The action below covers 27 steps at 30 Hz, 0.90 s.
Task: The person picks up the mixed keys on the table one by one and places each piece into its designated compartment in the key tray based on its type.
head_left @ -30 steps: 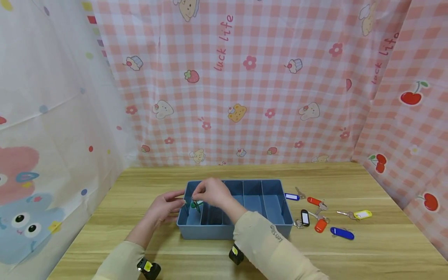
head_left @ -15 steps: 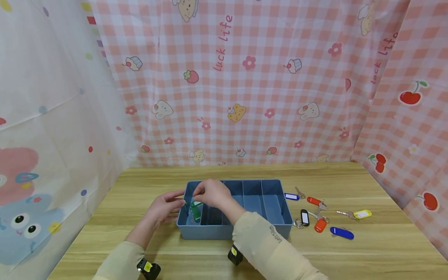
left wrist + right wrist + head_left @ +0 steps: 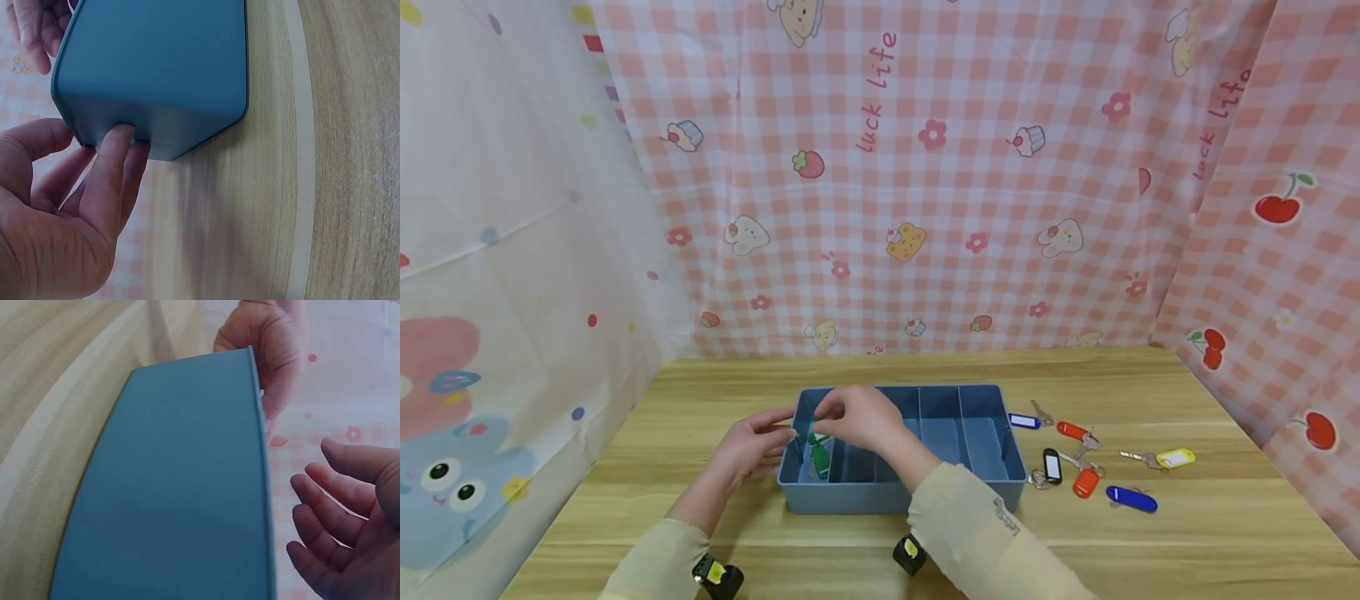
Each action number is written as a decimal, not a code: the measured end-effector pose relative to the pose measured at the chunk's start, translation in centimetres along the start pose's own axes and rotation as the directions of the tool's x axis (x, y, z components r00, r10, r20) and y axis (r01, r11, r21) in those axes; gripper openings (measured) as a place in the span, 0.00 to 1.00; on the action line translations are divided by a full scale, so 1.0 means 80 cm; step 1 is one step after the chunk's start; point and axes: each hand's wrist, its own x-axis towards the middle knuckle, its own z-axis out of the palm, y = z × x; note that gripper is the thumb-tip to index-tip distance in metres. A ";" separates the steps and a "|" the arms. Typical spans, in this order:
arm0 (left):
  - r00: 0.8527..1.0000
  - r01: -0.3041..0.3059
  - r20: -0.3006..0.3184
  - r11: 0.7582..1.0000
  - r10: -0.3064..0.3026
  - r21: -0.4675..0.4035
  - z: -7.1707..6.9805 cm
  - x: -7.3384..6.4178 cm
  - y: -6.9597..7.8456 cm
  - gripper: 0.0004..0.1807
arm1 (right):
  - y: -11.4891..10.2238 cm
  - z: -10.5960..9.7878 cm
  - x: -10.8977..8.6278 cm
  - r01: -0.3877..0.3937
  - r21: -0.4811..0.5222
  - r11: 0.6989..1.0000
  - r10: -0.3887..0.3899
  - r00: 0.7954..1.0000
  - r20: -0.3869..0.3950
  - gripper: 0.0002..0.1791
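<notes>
A blue-grey divided box stands on the wooden table. My left hand is at its left end, and the left wrist view shows those fingers fairly straight, their tips touching the outer end wall. Over the left compartments hovers my right hand, fingers loosely bent. In the right wrist view nothing lies between the right fingers. A green key tag lies in the leftmost compartment, partly hidden at its upper end by the hand. Dividers split the box into several compartments.
Right of the box lie keys with tags: a blue tag, a red tag, a black tag, another red tag, a yellow tag and a larger blue tag. A checked curtain hangs behind the table.
My right hand has let go of the green-tagged key, which dropped into the leftmost compartment. The right hand has shifted slightly and its fingers have parted; the left stays put.
</notes>
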 end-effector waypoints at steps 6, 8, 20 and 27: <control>1.000 0.001 -0.004 1.000 -0.001 0.009 0.000 0.000 -0.001 0.26 | -0.001 -0.010 -0.009 0.045 -0.004 0.999 -0.045 0.999 0.013 0.14; 1.000 -0.003 -0.003 1.000 0.003 0.011 0.000 0.000 -0.001 0.26 | 0.000 -0.013 -0.012 0.055 -0.022 0.998 -0.055 0.998 0.010 0.14; 1.000 -0.006 -0.003 1.000 0.006 0.015 0.000 0.000 -0.002 0.26 | 0.010 -0.030 -0.031 0.108 -0.005 0.994 -0.108 0.994 0.003 0.15; 1.000 -0.007 -0.008 1.000 0.007 0.011 0.001 0.001 -0.002 0.26 | 0.014 -0.038 -0.041 0.144 0.041 0.989 -0.144 0.990 0.001 0.16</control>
